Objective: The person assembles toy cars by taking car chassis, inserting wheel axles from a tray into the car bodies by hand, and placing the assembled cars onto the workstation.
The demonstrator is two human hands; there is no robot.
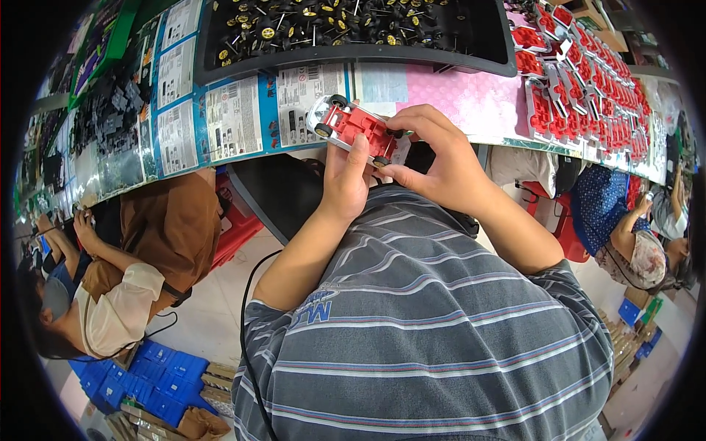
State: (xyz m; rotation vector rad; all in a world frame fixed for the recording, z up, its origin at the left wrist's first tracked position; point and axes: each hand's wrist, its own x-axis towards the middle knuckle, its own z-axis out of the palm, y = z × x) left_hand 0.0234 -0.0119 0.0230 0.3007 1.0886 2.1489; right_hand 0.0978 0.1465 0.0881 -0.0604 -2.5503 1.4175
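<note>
A toy car [360, 129] with a white body and red underside is held bottom up just off the table's near edge. My left hand [346, 173] is closed around its near side, with the thumb on the red chassis. The fingers of my right hand [440, 158] pinch the wheels at the car's right end, index finger on the far wheel and thumb by the near one. Black wheels also sit on an axle at the left end. Beyond the car stands a black tray [353, 53] full of wheel and axle sets, some with yellow hubs.
Rows of red and white car bodies [581, 88] cover the table's right side. Small dark parts [114, 114] are heaped at the left, near a green bin [110, 37]. Printed sheets [234, 117] lie under the clear table cover. Co-workers sit at both sides.
</note>
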